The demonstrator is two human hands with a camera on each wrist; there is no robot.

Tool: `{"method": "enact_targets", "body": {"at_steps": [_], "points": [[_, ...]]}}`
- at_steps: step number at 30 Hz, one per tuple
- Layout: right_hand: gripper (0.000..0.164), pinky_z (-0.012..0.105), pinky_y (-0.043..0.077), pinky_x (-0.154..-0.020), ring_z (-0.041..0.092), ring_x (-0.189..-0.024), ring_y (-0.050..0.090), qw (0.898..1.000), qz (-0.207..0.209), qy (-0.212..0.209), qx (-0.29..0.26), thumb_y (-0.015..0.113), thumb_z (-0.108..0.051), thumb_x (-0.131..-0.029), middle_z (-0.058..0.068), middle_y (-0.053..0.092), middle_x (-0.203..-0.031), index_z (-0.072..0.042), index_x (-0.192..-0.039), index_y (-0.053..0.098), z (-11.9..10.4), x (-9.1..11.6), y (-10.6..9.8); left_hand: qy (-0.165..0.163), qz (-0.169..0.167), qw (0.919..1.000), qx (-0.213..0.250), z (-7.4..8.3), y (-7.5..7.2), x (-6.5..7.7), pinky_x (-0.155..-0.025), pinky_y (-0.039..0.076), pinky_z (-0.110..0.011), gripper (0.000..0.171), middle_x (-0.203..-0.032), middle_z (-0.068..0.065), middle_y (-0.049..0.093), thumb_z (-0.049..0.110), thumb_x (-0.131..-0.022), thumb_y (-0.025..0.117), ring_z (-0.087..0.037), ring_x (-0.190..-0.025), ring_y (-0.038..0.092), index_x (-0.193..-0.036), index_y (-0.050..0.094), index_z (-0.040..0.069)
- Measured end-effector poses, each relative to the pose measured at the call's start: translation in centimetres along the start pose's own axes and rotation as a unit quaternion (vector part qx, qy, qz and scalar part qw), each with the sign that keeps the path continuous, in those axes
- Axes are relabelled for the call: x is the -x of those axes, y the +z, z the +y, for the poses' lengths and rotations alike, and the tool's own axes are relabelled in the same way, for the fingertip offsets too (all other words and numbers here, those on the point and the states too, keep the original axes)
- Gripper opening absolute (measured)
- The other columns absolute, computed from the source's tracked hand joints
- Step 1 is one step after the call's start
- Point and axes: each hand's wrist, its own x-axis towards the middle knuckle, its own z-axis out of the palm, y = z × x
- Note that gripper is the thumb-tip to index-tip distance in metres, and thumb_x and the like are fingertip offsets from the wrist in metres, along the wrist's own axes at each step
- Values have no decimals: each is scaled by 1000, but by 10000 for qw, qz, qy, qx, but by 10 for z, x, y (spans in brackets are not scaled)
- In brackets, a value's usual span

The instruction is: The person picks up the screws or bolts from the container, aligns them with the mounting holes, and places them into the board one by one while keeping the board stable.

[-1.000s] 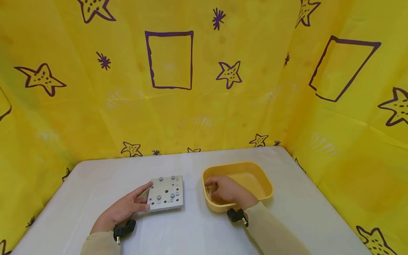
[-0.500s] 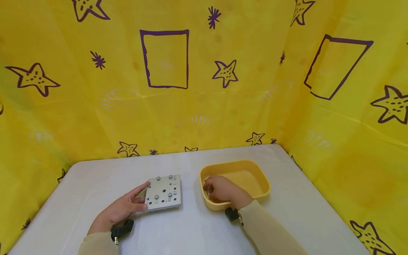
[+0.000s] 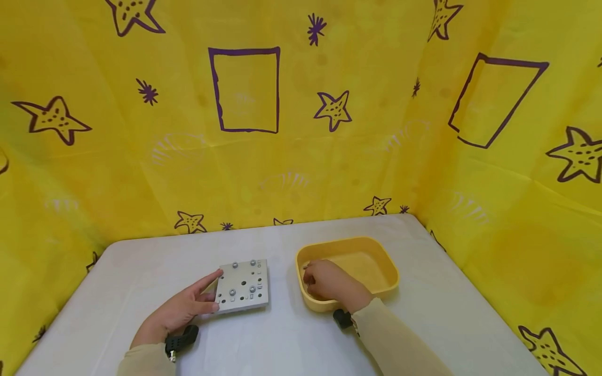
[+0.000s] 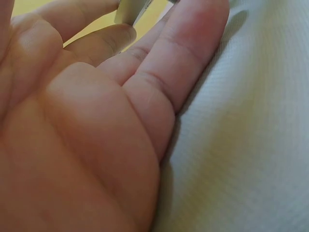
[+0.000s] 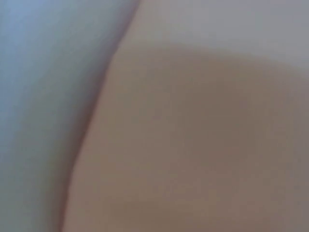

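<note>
A square silver metal plate (image 3: 243, 284) lies left of the middle of the table in the head view. Several holes pierce it, and socket-head screws (image 3: 252, 289) stand up from its top. My left hand (image 3: 181, 307) grips the plate by its left side, thumb at the near corner and index finger at the far one. A bit of the plate (image 4: 129, 10) shows past the fingers in the left wrist view. My right hand (image 3: 331, 282) reaches into the yellow bin (image 3: 371, 261), fingers bent down by its left wall. Small metal pieces (image 3: 306, 267) show at those fingers; I cannot tell whether they are held.
The table (image 3: 282, 339) has a white cover. Yellow cloth walls (image 3: 291, 156) with drawn stars rise behind it and at both sides. The bin's raised rim surrounds my right hand. Only blurred skin and pale cloth fill the right wrist view.
The right hand's fingers have shifted slightly inside the bin and bent in more. The left hand keeps its grip on the plate. The whole head view has shifted a little.
</note>
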Motion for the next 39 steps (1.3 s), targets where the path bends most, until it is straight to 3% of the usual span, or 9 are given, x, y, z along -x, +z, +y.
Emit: {"method": "enact_targets", "body": {"at_steps": [6, 17, 21, 25, 31, 39], "points": [[10, 28, 49, -76, 11, -76, 52, 10000, 11, 0, 84, 71, -12, -85, -9, 57, -87, -14, -93, 76, -3, 2, -3, 21, 24, 10000, -41, 2, 2, 2, -102, 44, -46, 98, -153, -29, 32, 12, -80, 84, -32, -117, 60, -159, 27, 18], [13, 31, 51, -69, 13, -76, 57, 9922, 564, 655, -894, 73, -13, -84, -5, 67, -87, -8, -95, 76, -1, 17, -18, 134, -133, 9998, 5, -2, 0, 3, -99, 48, -41, 97, -153, -31, 31, 11, -82, 82, -33, -117, 59, -160, 24, 14], [18, 33, 50, -68, 16, -78, 58, 9738, 804, 1217, -1744, 76, -14, -84, -2, 68, -93, -8, -100, 74, -2, 20, -26, 163, -169, 9997, 38, -1, 0, 4, -98, 48, -41, 97, -153, -31, 30, 10, -83, 81, -33, -119, 58, -160, 23, 14], [28, 38, 52, -78, 21, -87, 59, 9462, 1095, 1576, -2606, 76, -11, -84, 3, 67, -104, -4, -111, 71, -6, 18, -34, 230, -212, 9995, 54, 0, 0, 3, -96, 49, -39, 96, -153, -32, 29, 9, -84, 80, -33, -119, 58, -160, 22, 13], [29, 39, 52, -84, 22, -92, 60, 9145, 1345, 1954, -3277, 76, -10, -86, 6, 67, -108, -5, -115, 70, -6, 13, -37, 268, -303, 9990, 173, 1, -1, 1, -95, 50, -37, 95, -152, -33, 30, 8, -85, 79, -33, -119, 58, -160, 21, 13], [30, 43, 50, -92, 25, -96, 61, 8806, 1436, 1961, -4067, 74, -4, -87, 7, 67, -111, -6, -116, 69, -11, 6, -42, 220, -236, 9994, 125, 0, 0, 2, -95, 50, -39, 96, -152, -33, 29, 7, -84, 80, -34, -119, 58, -160, 21, 13]]}}
